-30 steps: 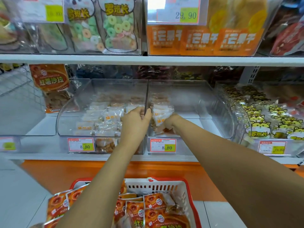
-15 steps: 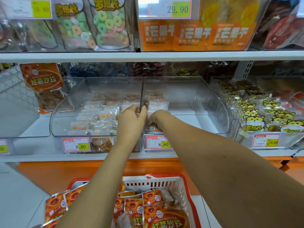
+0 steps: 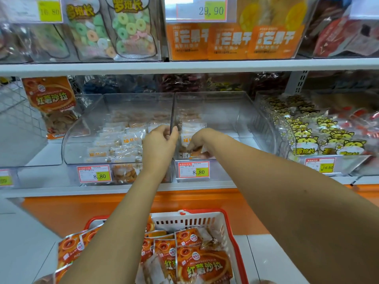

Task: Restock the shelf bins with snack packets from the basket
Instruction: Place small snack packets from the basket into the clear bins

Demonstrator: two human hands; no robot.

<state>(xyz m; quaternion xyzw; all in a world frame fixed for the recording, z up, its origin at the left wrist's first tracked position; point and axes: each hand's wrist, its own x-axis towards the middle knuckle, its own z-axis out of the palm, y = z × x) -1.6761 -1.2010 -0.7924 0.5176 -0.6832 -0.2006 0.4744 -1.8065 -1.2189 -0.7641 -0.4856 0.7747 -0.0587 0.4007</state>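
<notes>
1 bin divider — left hand pinches it; right hand grips packet beside.

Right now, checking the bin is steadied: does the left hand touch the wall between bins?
Touching. Head view: left hand pinches the clear wall at its edge.

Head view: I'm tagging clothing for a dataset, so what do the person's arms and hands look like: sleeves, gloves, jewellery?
The left hand and right hand are ungloved, with no ring on the parts that show. The left forearm and right forearm are bare as far as the frame's edge: no sleeve, watch or bracelet in view. Some fingertips are hidden.
</notes>
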